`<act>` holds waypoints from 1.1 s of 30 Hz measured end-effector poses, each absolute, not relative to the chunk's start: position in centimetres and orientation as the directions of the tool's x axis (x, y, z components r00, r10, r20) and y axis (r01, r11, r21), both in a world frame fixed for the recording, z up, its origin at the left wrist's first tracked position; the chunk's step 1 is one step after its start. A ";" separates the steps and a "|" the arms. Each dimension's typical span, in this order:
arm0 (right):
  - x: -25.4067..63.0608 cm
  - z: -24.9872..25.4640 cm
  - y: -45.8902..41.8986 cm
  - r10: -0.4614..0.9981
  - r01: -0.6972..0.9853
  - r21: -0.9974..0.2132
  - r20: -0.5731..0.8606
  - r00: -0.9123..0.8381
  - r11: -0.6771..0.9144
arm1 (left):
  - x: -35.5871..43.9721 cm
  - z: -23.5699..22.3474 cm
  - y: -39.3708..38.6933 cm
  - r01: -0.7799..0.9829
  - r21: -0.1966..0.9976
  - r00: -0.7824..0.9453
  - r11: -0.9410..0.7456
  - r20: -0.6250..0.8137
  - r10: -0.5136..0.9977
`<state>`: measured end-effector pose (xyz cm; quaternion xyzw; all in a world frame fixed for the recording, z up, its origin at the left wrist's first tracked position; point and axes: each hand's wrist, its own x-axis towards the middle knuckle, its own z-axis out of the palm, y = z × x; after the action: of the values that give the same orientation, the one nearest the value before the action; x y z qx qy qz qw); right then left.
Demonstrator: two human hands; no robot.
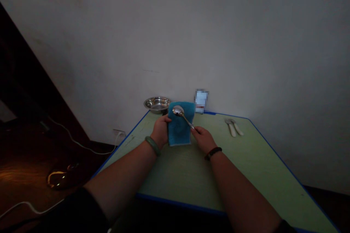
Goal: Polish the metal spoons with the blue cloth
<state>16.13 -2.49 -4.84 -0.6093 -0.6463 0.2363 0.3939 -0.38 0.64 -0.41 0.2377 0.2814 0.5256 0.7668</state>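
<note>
While the left hand (pixel 160 130) grips the cloth (pixel 179 129) by its near side, the right hand (pixel 203 139) clasps the spoon (pixel 181 112) by its handle, the head between both hands, over the cloth. Wiping seems underway; the next move likely calls for closing cloth around the head.

Arms (pixel 123 174) outstretched, left fingers (pixel 166 118) gripping, right fingers (pixel 197 131) closed

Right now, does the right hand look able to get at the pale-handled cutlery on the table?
Probably yes: nothing visible stands between the right hand and the pale-handled cutlery on the table, though that hand holds the metal spoon and would likely need freeing first.
</note>
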 end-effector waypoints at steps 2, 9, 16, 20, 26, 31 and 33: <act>16.1 -4.9 -2.5 0.975 0.600 -0.787 0.215 0.046 0.145 | -0.4 -0.4 0.6 -0.667 0.658 0.293 0.351 -0.201 0.935; 16.1 -4.7 -2.6 0.978 0.609 -0.778 0.207 0.018 0.153 | -0.4 -0.4 0.7 -0.679 0.664 0.291 0.315 -0.151 0.945; 16.0 -4.8 -2.5 0.972 0.623 -0.771 0.226 0.070 0.135 | -0.6 -0.6 1.0 -0.683 0.666 0.247 0.301 -0.178 0.952; 16.1 -4.9 -2.4 0.969 0.615 -0.777 0.234 0.085 0.133 | -0.6 -0.4 0.7 -0.667 0.674 0.277 0.317 -0.170 0.946; 16.1 -4.7 -2.6 0.970 0.610 -0.782 0.226 0.091 0.125 | -0.4 -0.5 0.0 -0.586 0.751 0.376 0.304 -0.081 0.923; 16.1 -4.6 -2.5 0.972 0.608 -0.784 0.219 0.086 0.123 | -0.3 -0.9 0.1 -0.558 0.801 0.341 0.215 -0.015 0.940; 16.1 -4.7 -2.5 0.974 0.597 -0.793 0.210 0.082 0.121 | -0.3 -1.0 0.2 -0.557 0.805 0.329 0.205 -0.013 0.944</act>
<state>16.10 -2.50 -4.65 -0.6190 -0.6346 0.2376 0.3972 -0.30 0.17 -1.03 0.3640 0.2657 0.5148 0.7293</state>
